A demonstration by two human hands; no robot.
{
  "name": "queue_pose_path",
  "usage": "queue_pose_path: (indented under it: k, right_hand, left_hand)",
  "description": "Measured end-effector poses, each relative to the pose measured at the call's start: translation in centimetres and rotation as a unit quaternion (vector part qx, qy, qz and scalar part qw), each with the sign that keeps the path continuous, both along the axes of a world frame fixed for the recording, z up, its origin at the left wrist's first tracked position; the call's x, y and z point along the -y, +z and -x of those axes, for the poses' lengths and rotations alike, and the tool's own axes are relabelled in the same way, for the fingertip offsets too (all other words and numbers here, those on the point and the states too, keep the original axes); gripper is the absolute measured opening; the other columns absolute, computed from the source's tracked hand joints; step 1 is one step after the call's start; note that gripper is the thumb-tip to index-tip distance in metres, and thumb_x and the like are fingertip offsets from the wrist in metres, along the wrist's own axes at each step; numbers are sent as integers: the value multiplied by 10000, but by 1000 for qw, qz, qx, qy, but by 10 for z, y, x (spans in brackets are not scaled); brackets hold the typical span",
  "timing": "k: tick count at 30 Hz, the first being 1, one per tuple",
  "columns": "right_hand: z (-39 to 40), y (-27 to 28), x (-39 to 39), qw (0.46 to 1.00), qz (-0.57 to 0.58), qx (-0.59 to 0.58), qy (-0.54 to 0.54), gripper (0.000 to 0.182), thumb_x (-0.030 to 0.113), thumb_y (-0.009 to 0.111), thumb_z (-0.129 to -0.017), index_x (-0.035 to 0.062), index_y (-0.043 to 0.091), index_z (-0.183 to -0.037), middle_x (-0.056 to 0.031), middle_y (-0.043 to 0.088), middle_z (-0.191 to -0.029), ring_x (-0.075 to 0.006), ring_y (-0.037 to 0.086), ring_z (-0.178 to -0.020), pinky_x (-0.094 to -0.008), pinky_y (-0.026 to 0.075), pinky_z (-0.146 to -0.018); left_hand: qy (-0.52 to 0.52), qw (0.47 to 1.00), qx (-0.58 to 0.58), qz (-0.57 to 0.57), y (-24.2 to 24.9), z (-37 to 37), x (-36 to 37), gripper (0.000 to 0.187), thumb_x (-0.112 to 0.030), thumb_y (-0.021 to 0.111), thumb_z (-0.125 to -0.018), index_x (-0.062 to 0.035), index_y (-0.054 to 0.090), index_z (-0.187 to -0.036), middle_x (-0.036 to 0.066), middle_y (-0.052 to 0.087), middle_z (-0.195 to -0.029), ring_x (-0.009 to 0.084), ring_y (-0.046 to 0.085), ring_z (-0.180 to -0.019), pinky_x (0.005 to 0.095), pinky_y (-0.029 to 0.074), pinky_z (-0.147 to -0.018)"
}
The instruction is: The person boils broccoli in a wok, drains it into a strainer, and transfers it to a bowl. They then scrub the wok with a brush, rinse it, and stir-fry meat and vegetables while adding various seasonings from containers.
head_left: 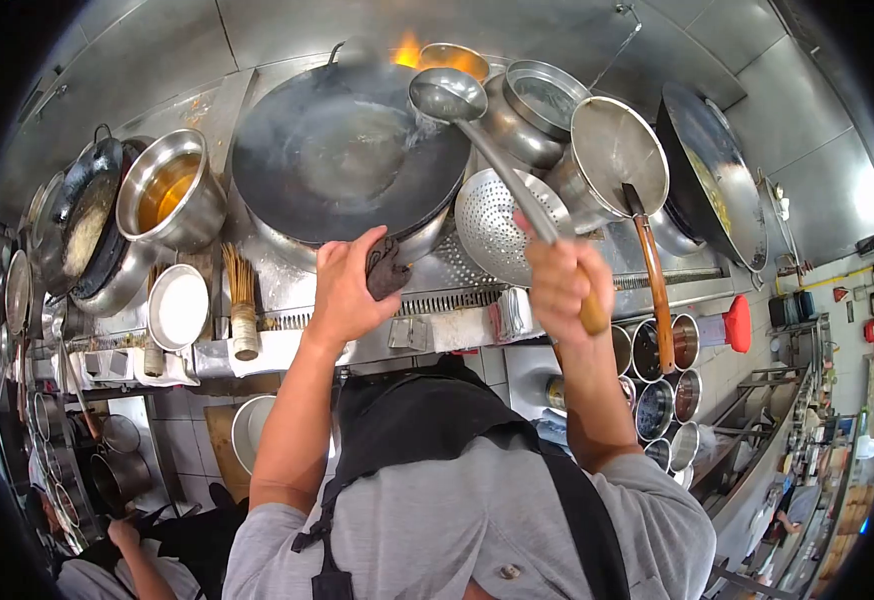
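My right hand (569,285) is closed round the wooden-ended handle of a long steel ladle (449,96), whose bowl is raised over the right rear edge of a large black wok (287,170). Steam or smoke rises from the wok, and its middle looks shiny and wet. At the wok's near rim, my left hand (345,292) grips a dark folded cloth (387,272). Right of the wok, a perforated steel strainer (502,225) lies below the ladle's handle.
Orange flame (409,50) shows behind the wok. To the right stand a fine mesh strainer (617,150) and another wok (702,160). On the left are a pot of amber liquid (197,195), a white-filled bowl (178,308) and a bamboo brush (243,310). Another person (147,560) is at lower left.
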State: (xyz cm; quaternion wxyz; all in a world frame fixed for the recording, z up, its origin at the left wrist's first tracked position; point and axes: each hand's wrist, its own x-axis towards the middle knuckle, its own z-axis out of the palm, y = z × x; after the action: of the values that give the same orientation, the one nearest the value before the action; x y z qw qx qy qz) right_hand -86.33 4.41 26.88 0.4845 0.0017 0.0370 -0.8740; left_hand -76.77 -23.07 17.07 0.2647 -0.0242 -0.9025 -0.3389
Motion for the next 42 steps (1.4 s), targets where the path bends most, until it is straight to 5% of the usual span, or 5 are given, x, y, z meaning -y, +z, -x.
queue_pose_path:
  k: [11, 17, 21, 26, 42]
  right_hand:
    - [-83, -55, -81, 665, -640, -380, -66, 760, -34, 616, -843, 57, 283, -1521, -75, 573, -798, -123, 505, -488, -270, 429, -451]
    - [-122, -146, -105, 300, -768, -557, -102, 746, 37, 669, -868, 66, 311, -1522, -250, 606, -1168, -304, 674, -810, -366, 521, -715]
    - [-149, -179, -115, 407, -779, -471, -70, 791, 64, 726, -841, 83, 323, -1521, -253, 576, -1266, -375, 647, -997, -401, 523, -854]
    - [-115, -127, -65, 202, -655, -727, -48, 692, 163, 767, -823, 82, 458, -1437, -222, 470, -1423, -409, 473, -1289, -456, 430, -1051]
    - [-113, -151, 394, 314, -448, -729, 412, 750, 693, 467, -909, 225, 430, -1493, -116, 529, -1454, -301, 577, -1251, -412, 477, -1009]
  left_hand:
    - [-24, 1000, 8, -17, 0, 1, 4, 801, -177, 770, -599, -66, 505, -1346, 126, 656, -1039, 317, 603, -987, 438, 336, -1011]
    - [-17, 998, 19, -54, 0, -5, 6, 858, -154, 778, -611, -59, 454, -1400, 142, 645, -1105, 327, 595, -1067, 458, 307, -1095]
    - [-49, 902, 51, -427, 15, -43, 2, 824, -122, 753, -695, -37, 392, -1431, 175, 629, -1183, 289, 620, -1122, 452, 394, -1079]
    - [-10, 654, 105, -749, -28, -110, 2, 629, -126, 666, -760, 0, 455, -1338, 188, 664, -1091, 289, 675, -1002, 401, 542, -898]
    - [176, 532, 32, -827, -79, -263, 12, 505, -155, 632, -769, 36, 535, -1226, 207, 672, -955, 299, 672, -769, 400, 575, -717]
